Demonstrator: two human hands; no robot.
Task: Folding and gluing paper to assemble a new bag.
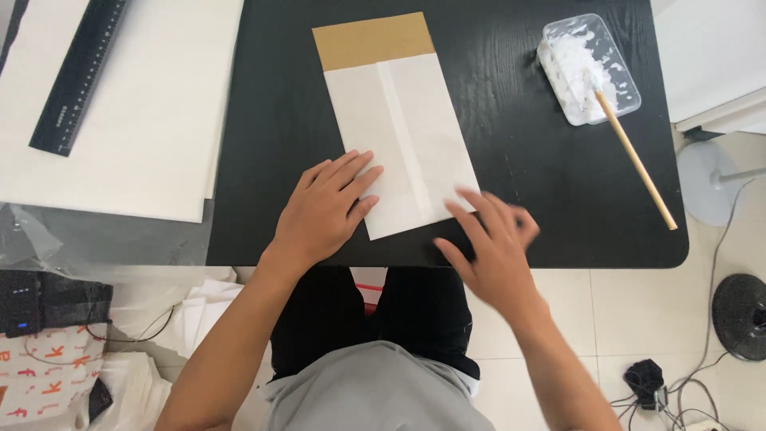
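A folded white paper sheet [399, 136] lies on the black table [519, 160], with a brown cardboard piece [373, 40] sticking out from under its far end. My left hand [327, 209] rests flat on the paper's near left corner, fingers spread. At the paper's near right corner is my right hand [491, 243], blurred, fingers apart, holding nothing.
A clear plastic tray of white paste [589, 68] sits at the table's far right, a wooden-handled brush [634, 160] resting in it. Large white sheets [152, 120] with a black ruler [80, 72] lie to the left. Cables and a fan base are on the floor at right.
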